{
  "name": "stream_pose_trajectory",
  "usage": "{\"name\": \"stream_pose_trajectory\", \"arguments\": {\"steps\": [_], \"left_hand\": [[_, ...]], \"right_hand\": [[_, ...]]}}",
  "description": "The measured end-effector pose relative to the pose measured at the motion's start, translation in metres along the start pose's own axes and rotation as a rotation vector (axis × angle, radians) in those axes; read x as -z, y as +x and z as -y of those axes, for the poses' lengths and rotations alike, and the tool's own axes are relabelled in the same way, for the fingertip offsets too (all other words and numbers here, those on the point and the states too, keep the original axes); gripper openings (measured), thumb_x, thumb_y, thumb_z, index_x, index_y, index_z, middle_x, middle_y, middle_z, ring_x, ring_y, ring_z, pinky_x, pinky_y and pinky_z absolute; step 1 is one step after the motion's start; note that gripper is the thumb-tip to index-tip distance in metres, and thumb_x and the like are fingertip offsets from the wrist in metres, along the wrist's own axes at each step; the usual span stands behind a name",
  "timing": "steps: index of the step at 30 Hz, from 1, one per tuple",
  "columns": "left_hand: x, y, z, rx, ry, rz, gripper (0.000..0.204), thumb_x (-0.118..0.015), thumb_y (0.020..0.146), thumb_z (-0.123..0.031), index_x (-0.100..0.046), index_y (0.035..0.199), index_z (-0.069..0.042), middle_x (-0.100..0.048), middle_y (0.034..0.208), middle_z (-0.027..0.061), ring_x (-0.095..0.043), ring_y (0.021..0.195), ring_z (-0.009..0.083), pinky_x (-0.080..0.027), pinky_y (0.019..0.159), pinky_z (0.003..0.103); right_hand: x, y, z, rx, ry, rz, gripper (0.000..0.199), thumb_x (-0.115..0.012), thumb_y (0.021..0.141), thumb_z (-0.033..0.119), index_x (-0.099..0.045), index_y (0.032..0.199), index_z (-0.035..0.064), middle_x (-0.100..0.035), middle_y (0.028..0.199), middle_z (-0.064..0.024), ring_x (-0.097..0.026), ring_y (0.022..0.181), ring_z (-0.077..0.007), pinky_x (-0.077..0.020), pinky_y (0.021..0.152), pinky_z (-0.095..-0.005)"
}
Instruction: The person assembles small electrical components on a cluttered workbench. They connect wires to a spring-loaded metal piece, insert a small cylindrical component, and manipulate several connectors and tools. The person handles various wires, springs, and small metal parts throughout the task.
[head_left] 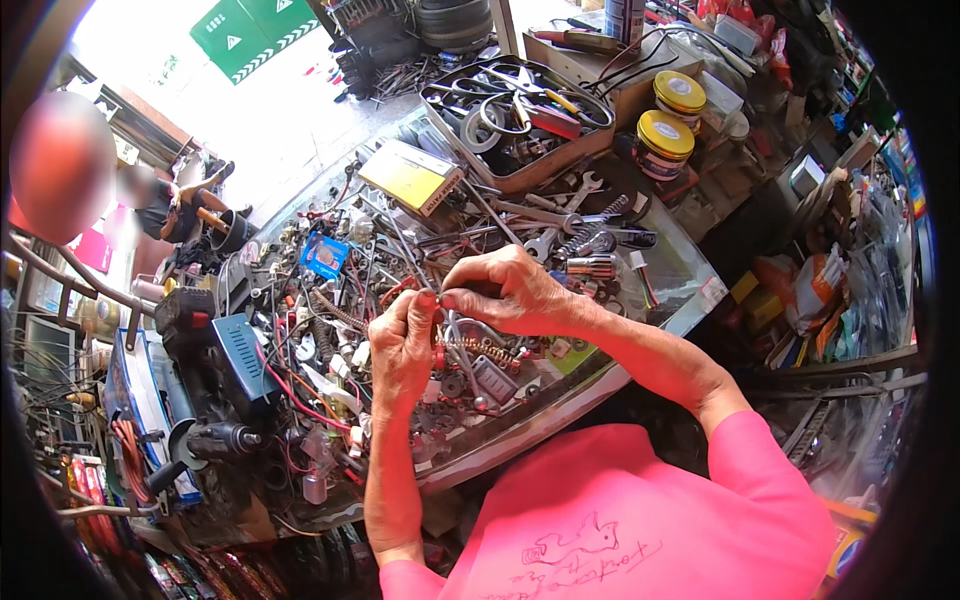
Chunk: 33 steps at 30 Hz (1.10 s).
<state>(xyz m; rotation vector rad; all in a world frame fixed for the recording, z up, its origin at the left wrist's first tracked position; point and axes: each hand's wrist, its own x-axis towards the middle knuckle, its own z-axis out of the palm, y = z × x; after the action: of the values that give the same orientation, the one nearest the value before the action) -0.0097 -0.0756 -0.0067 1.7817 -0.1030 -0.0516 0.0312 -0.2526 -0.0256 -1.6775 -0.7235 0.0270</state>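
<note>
My left hand [402, 345] and my right hand [512, 290] meet above a workbench heaped with small parts. Thumb and fingers of each are pinched together, tip to tip. Whatever sits between the fingertips is too small and too hidden to name. Just below the hands lie a brass-coloured coil spring [488, 348] and a small dark rectangular part [494, 381]. A blue packet [325, 256] rests on the heap left of my hands. Beyond them lies a yellow and white box [411, 176].
A tray [515, 180] of scissors, pliers and tape stands at the far side. Two yellow-lidded tins [666, 143] are to its right. Wrenches [583, 192] lie nearer. A dark power drill [225, 440] and a blue case [246, 362] sit left. Another person [190, 200] sits at far left.
</note>
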Motion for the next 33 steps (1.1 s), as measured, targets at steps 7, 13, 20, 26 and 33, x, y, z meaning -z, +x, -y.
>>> {"name": "stream_pose_trajectory", "arguments": {"steps": [7,13,20,26,33], "left_hand": [[0.0,-0.013,0.02,-0.159,-0.026,-0.221,0.029,-0.054,0.094,-0.03,-0.055,0.08,-0.005,-0.045,0.061,-0.0062,-0.035,0.05,0.0009,-0.025,0.045,0.018],[-0.006,-0.016,0.014,-0.093,-0.107,-0.17,0.023,-0.055,0.094,-0.026,-0.055,0.084,-0.005,-0.044,0.061,-0.0069,-0.035,0.053,0.0008,-0.026,0.046,0.018],[-0.008,-0.019,0.014,-0.091,-0.205,-0.185,0.016,-0.059,0.091,-0.019,-0.053,0.091,-0.004,-0.052,0.069,-0.0033,-0.044,0.054,0.0023,-0.034,0.048,0.017],[-0.011,-0.02,0.015,-0.048,-0.203,-0.199,0.015,-0.06,0.091,-0.016,-0.053,0.096,-0.003,-0.054,0.07,-0.0023,-0.045,0.056,0.0023,-0.035,0.049,0.017],[-0.011,-0.018,0.021,-0.102,-0.142,-0.188,0.018,-0.059,0.091,-0.018,-0.054,0.099,-0.003,-0.058,0.072,0.0001,-0.047,0.054,0.0026,-0.034,0.047,0.016]], "right_hand": [[-0.009,-0.001,-0.008,-0.132,-0.076,0.017,0.029,-0.058,0.091,0.029,-0.063,0.092,0.0002,-0.061,0.066,-0.005,-0.053,0.06,-0.0077,-0.0425,0.053,-0.0272],[-0.008,-0.005,-0.002,-0.158,0.179,-0.028,0.017,-0.06,0.089,0.014,-0.061,0.098,0.0002,-0.059,0.071,-0.0027,-0.052,0.065,-0.0066,-0.0438,0.056,-0.0255],[-0.007,-0.002,0.001,-0.229,0.475,0.004,0.03,-0.061,0.087,0.017,-0.059,0.111,-0.0004,-0.064,0.095,-0.0058,-0.057,0.079,-0.006,-0.048,0.064,-0.0216],[-0.009,-0.002,0.001,-0.347,0.394,-0.029,0.036,-0.054,0.094,0.032,-0.06,0.075,0.002,-0.052,0.057,0.002,-0.046,0.053,-0.0053,-0.0372,0.048,-0.0243],[0.005,-0.004,0.006,-0.264,0.456,0.059,0.016,-0.059,0.086,0.013,-0.063,0.092,-0.0012,-0.061,0.077,-0.0018,-0.054,0.07,-0.007,-0.0462,0.06,-0.0239]]}}
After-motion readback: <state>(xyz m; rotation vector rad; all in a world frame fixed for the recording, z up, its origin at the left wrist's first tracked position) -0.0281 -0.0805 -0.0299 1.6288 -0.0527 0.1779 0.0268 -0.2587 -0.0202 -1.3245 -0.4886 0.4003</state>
